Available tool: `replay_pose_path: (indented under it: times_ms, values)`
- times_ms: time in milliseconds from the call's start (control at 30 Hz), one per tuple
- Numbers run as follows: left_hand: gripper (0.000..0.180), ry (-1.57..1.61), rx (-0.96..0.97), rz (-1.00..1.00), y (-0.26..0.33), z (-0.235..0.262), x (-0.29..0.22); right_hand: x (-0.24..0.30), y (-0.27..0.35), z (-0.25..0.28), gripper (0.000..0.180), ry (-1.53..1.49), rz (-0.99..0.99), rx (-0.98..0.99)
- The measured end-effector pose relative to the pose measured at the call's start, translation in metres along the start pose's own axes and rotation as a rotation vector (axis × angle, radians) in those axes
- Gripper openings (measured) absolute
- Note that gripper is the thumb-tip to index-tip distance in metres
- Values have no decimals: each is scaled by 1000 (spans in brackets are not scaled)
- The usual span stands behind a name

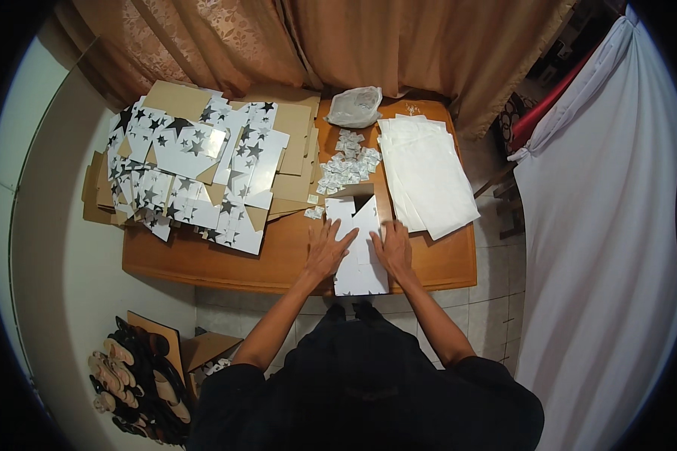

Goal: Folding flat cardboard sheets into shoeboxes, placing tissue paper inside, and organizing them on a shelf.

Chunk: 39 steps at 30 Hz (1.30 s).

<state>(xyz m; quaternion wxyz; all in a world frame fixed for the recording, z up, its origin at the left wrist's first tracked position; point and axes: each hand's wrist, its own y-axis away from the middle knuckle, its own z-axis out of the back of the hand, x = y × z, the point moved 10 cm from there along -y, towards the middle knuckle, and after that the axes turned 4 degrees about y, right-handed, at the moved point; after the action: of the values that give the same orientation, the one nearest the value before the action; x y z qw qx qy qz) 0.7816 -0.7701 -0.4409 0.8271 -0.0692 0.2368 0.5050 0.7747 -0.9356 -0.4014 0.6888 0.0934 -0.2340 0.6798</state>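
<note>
A white cardboard box (359, 272) with small dark stars along its near edge lies in front of me at the table's front edge. Its far end has a raised brown flap (356, 191) and a dark gap between the panels. On the box's left side rests my left hand (328, 249), fingers spread over the white panel. My right hand (393, 248) lies along the right side, its fingers apart and touching the edge. Neither hand is closed around anything. Just beyond the box is a heap of small white sachets (351, 161).
Flat star-printed cardboard blanks (188, 161) are piled on the left of the wooden table (195, 263). White sheets (427, 177) lie at the right, and a translucent plastic bag (355, 107) sits at the back. Shoes (139, 379) stand low left; a white cloth (587, 225) hangs right.
</note>
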Motion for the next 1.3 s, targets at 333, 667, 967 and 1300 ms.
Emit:
replay_pose_path:
  times_ms: [333, 667, 967, 1300]
  values:
    - [60, 105, -48, -163, -23, 0, 5, 70, -110, -18, 51, 113, 546, -50]
    - [56, 174, 10, -155, -24, 6, 7, 41, -78, -55, 39, -136, 552, 200]
    - [55, 174, 2, -169, -25, 13, 5, 28, -71, -61, 36, -172, 538, 263]
    - [52, 149, -37, -181, -20, 14, 9, 27, -62, -70, 45, -211, 466, 339]
